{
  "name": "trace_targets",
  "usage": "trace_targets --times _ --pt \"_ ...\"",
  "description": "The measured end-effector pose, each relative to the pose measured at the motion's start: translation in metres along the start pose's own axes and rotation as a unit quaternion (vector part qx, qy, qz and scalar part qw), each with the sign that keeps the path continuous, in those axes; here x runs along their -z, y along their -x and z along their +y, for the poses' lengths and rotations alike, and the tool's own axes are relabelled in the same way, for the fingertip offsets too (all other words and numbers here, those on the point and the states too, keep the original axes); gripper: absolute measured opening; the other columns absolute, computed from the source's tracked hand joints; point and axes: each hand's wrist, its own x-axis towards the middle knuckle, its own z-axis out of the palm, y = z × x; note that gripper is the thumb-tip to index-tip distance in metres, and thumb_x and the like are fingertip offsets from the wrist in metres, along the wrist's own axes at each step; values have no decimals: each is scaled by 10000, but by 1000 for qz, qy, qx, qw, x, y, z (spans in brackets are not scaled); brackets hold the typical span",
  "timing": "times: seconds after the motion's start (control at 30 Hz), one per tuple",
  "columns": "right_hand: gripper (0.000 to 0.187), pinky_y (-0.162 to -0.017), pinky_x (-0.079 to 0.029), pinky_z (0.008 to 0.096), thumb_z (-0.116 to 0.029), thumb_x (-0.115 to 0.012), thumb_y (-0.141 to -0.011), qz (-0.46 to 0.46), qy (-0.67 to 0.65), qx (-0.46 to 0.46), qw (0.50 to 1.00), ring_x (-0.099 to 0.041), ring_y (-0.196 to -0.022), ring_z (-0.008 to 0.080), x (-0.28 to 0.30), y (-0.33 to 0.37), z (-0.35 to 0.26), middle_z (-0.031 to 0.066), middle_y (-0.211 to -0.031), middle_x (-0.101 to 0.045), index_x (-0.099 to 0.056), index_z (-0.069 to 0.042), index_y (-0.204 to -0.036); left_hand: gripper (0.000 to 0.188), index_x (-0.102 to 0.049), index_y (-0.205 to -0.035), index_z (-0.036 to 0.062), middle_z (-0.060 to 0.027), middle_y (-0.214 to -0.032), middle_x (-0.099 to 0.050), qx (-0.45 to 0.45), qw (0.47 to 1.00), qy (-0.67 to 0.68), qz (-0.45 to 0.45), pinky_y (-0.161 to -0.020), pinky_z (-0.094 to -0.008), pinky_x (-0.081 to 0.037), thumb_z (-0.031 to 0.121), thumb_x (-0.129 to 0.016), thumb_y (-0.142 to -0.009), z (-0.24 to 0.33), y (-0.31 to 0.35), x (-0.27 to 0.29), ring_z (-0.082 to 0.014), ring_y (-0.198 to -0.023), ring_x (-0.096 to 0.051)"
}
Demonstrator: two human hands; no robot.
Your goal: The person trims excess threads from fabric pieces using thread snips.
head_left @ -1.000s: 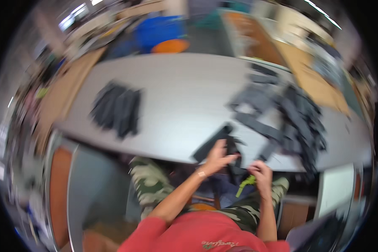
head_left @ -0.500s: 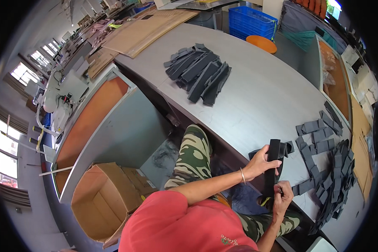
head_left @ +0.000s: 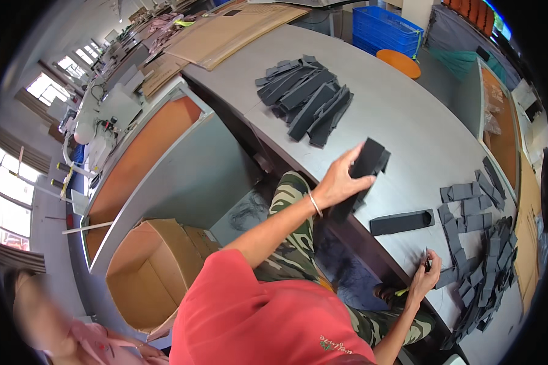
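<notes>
On the grey table (head_left: 402, 112) lie dark strips (head_left: 310, 89), a blue crate (head_left: 380, 30) beyond.

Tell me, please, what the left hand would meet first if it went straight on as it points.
Past its black strip, the left hand seems to have a free way over the table to its far edge; height above the surface is unclear.

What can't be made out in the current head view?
All in the head view:
Left hand: fingertips other than the thumb's, hidden behind the long black folded fabric strip it holds.
Small black object in the right hand: kind unclear, too small and partly covered by the grip.
Heaped dark grey fabric strips at right: count hidden by overlap.
Flat round orange top: its support, hidden by the grey table.
</notes>
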Motion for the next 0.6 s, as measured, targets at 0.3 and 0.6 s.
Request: trace_targets --times 0.3,0.6 --pt "371 -654 -448 425 16 -493 -763 -28 182 -40 982 -591 -822 335 -21 -2 -5 73 -960 -541 -591 -178 -1064 699 -346 -1334 13 -221 -1176 -467 -56 960 -272 46 -970 -403 -400 136 -669 -726 15 -59 57 -374 -1126 -478" --pt "381 -666 -467 406 12 -490 -764 -27 203 -49 978 -623 -813 305 -20 -5 -4 63 -996 -573 -593 -176 -1079 658 -406 -1266 22 -223 -1053 -446 -80 904 -388 161 -813 -442 -494 78 -701 -681 -12 -135 89 -399 -953 -561"
